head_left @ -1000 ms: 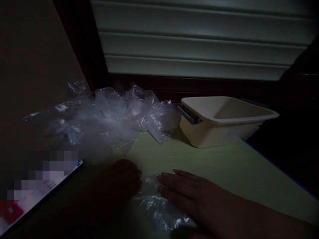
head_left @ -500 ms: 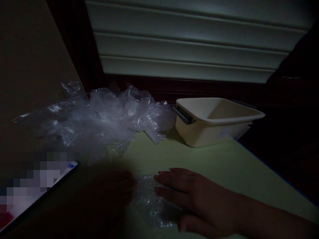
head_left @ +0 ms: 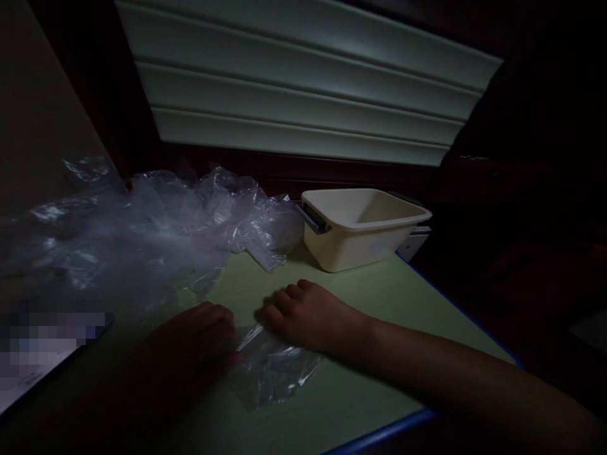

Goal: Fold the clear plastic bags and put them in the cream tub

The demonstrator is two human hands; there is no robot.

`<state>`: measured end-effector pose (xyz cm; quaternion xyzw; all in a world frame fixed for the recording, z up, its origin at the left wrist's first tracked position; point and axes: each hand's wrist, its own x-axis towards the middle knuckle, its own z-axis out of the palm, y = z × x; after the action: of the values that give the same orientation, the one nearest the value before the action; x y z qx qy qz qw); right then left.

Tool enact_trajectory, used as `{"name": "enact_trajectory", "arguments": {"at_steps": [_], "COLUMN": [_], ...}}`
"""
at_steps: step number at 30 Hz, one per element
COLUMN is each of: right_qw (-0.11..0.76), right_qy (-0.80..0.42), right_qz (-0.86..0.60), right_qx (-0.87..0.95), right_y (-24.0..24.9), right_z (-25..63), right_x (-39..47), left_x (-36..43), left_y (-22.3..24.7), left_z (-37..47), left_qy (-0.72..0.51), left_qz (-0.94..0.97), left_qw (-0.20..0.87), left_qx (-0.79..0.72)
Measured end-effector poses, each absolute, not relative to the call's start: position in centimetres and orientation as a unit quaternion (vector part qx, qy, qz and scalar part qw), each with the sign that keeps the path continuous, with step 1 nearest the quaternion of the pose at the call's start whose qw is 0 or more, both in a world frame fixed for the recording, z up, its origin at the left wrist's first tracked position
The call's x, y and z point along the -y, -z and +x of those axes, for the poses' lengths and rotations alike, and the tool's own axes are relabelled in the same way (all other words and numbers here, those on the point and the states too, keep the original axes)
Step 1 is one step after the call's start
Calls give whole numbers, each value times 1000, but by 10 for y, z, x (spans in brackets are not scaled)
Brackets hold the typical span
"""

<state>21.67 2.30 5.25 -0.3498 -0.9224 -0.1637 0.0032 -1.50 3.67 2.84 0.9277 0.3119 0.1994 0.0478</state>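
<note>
Film (head_left: 272,376) on table (head_left: 365,401), near side, left hand (head_left: 199,335) at its left, right hand (head_left: 306,316) at far edge. Fingers curled; can't tell if pinching. Looks like straightening; next needs light, sure grip.

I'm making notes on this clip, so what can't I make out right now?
All in the head view:
Whether the left hand grips the clear plastic: deep shadow.
What the right hand has under its palm: its own back hides it.
The cream tub's floor: its near side.
The bright flat object: pixelation, plus the left picture edge.
</note>
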Motion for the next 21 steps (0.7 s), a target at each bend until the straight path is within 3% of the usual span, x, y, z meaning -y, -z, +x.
{"name": "enact_trajectory", "arguments": {"at_steps": [11,21], "right_qw": [-19,5], "right_qy": [184,68], "right_qz": [-341,-410], "right_qx": [922,909], "right_y": [-51,-63], "right_z": [212,233], "right_x": [-14,-19], "left_x": [-60,-47], "left_y": [-18,-25], "left_z": [-14,-10], "left_qy": [-217,-141], "left_qz": [918,879], "left_qw": [105,148], "left_qx": [-314,-431]}}
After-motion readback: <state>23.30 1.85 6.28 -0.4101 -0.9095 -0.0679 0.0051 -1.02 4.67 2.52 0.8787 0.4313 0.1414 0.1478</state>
